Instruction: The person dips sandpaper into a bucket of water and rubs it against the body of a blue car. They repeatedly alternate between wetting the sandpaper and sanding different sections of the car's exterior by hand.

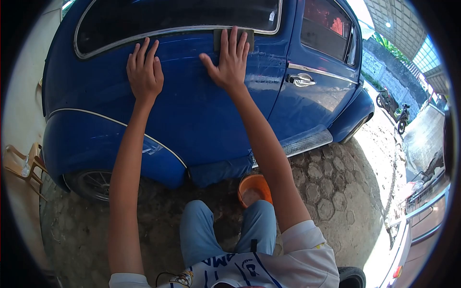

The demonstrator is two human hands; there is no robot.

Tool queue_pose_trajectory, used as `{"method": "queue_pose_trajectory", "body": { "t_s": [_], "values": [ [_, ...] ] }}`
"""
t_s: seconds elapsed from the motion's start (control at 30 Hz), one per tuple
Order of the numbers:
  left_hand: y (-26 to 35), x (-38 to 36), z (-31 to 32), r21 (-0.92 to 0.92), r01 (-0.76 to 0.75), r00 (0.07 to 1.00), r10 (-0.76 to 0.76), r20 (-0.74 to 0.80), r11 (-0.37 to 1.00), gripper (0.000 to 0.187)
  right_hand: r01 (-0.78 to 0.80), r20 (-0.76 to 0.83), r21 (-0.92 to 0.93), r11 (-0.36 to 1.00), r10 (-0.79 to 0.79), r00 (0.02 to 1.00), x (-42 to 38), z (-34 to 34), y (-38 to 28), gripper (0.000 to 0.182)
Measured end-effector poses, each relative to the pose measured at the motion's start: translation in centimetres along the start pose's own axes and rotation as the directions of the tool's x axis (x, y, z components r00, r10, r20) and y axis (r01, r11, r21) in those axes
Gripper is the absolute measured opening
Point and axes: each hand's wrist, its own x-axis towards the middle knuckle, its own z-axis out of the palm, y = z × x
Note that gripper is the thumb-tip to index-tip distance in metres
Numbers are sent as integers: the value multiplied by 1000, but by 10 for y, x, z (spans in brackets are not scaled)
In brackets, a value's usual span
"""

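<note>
A blue car (201, 105) fills the view ahead, side on. On its panel below the rear side window (180, 17), my left hand (145, 72) lies with its fingers stretched out, fingertips close under the chrome trim. Farther right, my right hand (231, 60) lies flat with the thumb spread wide. Under its fingers is a dark grey rectangular sheet (249, 41), like sandpaper, pressed against the panel just below the window trim. The paint around the right hand looks wet and shiny. Nothing shows in the left hand.
An orange bucket (255, 185) stands by my knees, below the running board (307, 143). A blue cloth (221, 174) hangs at the sill. A wooden chair (31, 165) is at the left, a motorcycle (396, 110) farther off right. Hexagonal paving (326, 192) covers the ground.
</note>
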Motion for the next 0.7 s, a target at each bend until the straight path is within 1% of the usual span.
{"method": "queue_pose_trajectory", "body": {
  "t_s": [0.03, 0.1, 0.13, 0.17, 0.23, 0.27, 0.3, 0.4, 0.43, 0.5, 0.57, 0.63, 0.67, 0.7],
  "values": [
    [0, 0, 0, 1, -1, 1000, 1, 1, 1000, 43, -3, 1, 2, 1000, 3, 1000, -19, -2, -2, 111],
    [1, 0, -1, 6, 7, 1000, -7, 0, 1000, 43, 2, 63, 9, 1000, -3, 998, -55, -8, -2, 112],
    [1, 0, -1, 3, 3, 1000, -3, 0, 1000, 43, 14, 67, -39, 999, -11, 998, -66, -8, 1, 113],
    [0, 0, -1, 2, -4, 1000, 4, 0, 1000, 43, 15, 68, -35, 999, -13, 998, -71, -6, 8, 113],
    [0, -2, -1, 1, -3, 1000, 3, 2, 1000, 43, 84, 139, -120, 989, -67, 988, -74, -10, 18, 112],
    [0, -1, -1, -3, -2, 1000, 2, -1, 1000, 43, 121, 112, -119, 985, -107, 988, -69, -11, 25, 107],
    [0, 0, -1, 2, -6, 1000, 6, -9, 1000, 43, 123, 103, -117, 985, -111, 988, -55, -13, 32, 107],
    [0, 2, -3, 9, -4, 1000, 4, -4, 1000, 43, -7, -41, -20, 1000, 6, 999, 1, -22, 45, 98],
    [1, 1, -3, 7, -1, 1000, 1, -2, 1000, 43, -8, -40, -21, 1000, 7, 999, 7, -18, 46, 98],
    [1, 0, -3, 2, 7, 1000, -7, 3, 1000, 43, -50, -99, -20, 999, 47, 994, 12, -13, 44, 97],
    [0, 0, -2, -18, 0, 1000, 0, -15, 1000, 42, -43, -57, -9, 999, 43, 997, -16, -15, 35, 97],
    [0, -1, -1, -15, -2, 1000, 2, -17, 1000, 42, -30, 30, -34, 999, 31, 999, -58, -12, 25, 99],
    [0, -1, -1, -10, -7, 1000, 6, -25, 1000, 42, -27, 31, -35, 999, 28, 999, -77, -10, 18, 99],
    [-1, -1, -1, -11, -5, 1000, 5, -27, 1000, 42, -62, 38, -18, 998, 63, 997, -95, -5, 10, 101]
  ]
}}
